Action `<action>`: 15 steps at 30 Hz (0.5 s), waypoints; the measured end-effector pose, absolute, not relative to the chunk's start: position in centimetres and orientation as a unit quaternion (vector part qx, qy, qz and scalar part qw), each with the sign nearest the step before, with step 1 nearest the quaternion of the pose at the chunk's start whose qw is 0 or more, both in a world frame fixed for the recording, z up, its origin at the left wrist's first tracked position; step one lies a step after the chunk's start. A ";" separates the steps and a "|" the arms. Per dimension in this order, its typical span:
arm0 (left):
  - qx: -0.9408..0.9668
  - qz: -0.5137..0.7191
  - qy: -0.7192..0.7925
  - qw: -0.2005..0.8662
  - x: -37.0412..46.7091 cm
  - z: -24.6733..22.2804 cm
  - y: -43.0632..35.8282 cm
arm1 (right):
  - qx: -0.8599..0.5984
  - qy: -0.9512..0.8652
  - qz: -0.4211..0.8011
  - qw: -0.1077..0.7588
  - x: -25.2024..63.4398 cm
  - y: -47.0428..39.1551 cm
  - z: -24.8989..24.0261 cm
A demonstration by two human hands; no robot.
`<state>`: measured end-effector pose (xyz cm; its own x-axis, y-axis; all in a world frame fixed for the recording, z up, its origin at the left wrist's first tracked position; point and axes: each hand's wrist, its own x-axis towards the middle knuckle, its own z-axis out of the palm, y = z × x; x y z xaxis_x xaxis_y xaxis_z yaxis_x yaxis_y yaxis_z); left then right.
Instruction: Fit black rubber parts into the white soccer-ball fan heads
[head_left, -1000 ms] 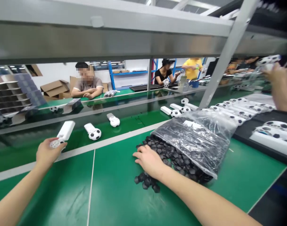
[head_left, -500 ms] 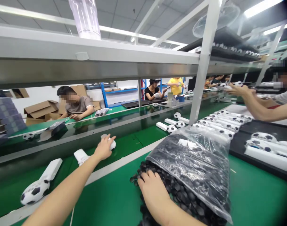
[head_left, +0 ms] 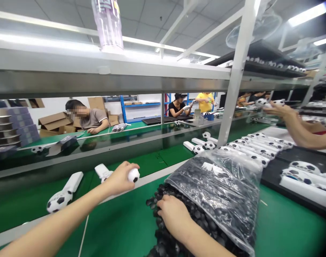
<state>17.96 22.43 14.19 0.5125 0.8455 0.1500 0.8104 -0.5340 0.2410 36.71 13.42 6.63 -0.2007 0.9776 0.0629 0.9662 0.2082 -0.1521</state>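
My left hand (head_left: pixel 122 178) is closed round a white piece with a black-and-white soccer-ball end (head_left: pixel 134 175), raised over the near edge of the green belt. The hand hides the rest of it. My right hand (head_left: pixel 175 216) has its fingers curled into a heap of small black pieces (head_left: pixel 202 217); what the fingertips grip is hidden. The heap spills from a clear plastic bag (head_left: pixel 213 182) on the green table. On the belt, left of my left hand, lie a soccer-ball piece with a white handle (head_left: pixel 59 200) and another white-handled piece (head_left: pixel 100 171), partly covered by my arm.
Rows of soccer-ball pieces (head_left: pixel 261 151) and a black tray (head_left: pixel 270 171) lie to the right. A metal post (head_left: pixel 234 78) rises behind the bag, and a shelf beam (head_left: pixel 157 84) crosses above the belt (head_left: pixel 152 162). A co-worker's hands (head_left: pixel 282 110) hold soccer-ball pieces at right.
My left hand has lifted the soccer-ball piece from the belt and moved slightly right and nearer. The handled piece at left has shifted right in view. My right hand stays at the black heap, fingers more curled.
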 end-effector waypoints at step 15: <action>0.905 0.023 0.418 0.072 12.6 9.8 3.9 | -0.591 -0.789 0.124 0.110 38.5 14.1 6.2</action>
